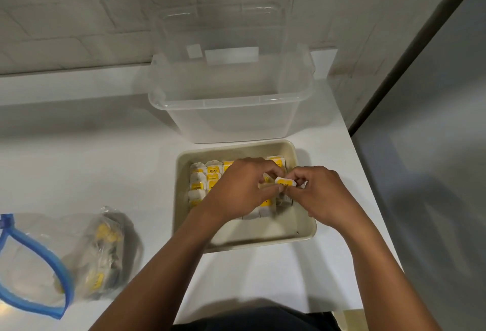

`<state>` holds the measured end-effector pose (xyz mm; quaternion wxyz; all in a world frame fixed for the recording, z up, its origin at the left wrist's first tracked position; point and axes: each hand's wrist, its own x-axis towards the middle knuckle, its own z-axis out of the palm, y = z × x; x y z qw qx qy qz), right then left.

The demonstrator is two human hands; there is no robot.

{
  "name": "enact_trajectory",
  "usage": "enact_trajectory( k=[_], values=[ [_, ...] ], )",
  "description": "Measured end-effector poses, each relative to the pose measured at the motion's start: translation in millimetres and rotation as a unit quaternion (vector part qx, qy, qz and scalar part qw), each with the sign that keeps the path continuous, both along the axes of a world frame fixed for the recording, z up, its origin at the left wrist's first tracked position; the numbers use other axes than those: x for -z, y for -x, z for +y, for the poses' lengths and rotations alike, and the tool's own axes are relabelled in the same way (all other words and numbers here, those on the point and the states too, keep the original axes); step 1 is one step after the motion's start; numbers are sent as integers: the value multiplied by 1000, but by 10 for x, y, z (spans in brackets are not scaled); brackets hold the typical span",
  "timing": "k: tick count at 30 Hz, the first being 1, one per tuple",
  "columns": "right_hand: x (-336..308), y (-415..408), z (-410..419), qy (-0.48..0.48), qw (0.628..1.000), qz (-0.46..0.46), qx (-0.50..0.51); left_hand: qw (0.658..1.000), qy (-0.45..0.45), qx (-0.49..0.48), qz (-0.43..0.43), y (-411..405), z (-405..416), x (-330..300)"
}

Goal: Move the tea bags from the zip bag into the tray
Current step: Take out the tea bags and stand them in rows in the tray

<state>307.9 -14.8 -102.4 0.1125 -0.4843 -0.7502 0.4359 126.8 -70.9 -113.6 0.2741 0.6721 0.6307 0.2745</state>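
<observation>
White paper tea bags with yellow tags sit in rows in the back of the shallow beige rectangular tray; front of tray bare. My right hand pinches one yellow-tagged bag just above the rows, fingers closed on it. My left hand pinches tea bag material right beside it, fingertips nearly touching. Clear zip bag with blue seal, open, lies well left on the white counter, more tea bags inside. Clear plastic bin sits just behind the tray.
</observation>
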Motion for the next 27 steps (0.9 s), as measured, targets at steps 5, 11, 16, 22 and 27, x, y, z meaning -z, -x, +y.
enact_trajectory(
  k=[5, 11, 16, 22, 27],
  values=[
    [6, -18, 5, 24, 998, 21, 56, 997, 72, -10, 29, -67, 17, 197],
    [51, -10, 17, 15, 997, 27, 74, 989, 135, 29, 58, -199, 25, 340],
    [35, -1, 26, 33, 996, 38, 77, 981, 164, 28, 97, -338, 99, 504],
    [66, -15, 25, 36, 995, 43, 80, 984, 81, -41, 151, -355, 126, 525],
    [73, -13, 24, 42, 994, 49, 83, 980, 83, -72, 165, -344, 122, 491]
  ],
)
